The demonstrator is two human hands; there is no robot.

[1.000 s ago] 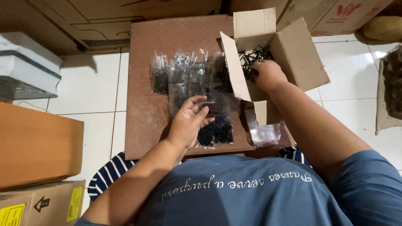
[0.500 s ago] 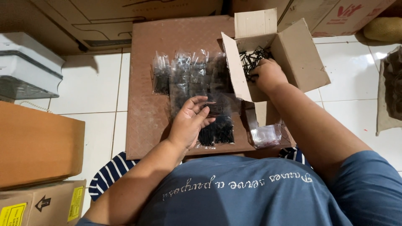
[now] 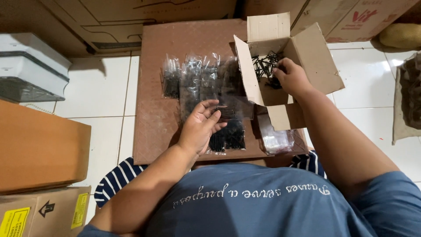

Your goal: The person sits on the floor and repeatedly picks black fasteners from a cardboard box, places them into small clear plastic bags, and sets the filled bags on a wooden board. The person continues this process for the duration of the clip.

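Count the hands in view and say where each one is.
2. The left hand is cupped, palm up, over the bags of black screws on the brown board; the right hand reaches into the open cardboard box.

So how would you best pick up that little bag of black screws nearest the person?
Pinch the bag by its clear top edge, coming from above. It lies flat on the board, screws bunched at the lower end, so the upper film looks slack. The left hand rests right beside it.

The right hand [image 3: 291,79] has shifted slightly among the black screws [image 3: 265,66].
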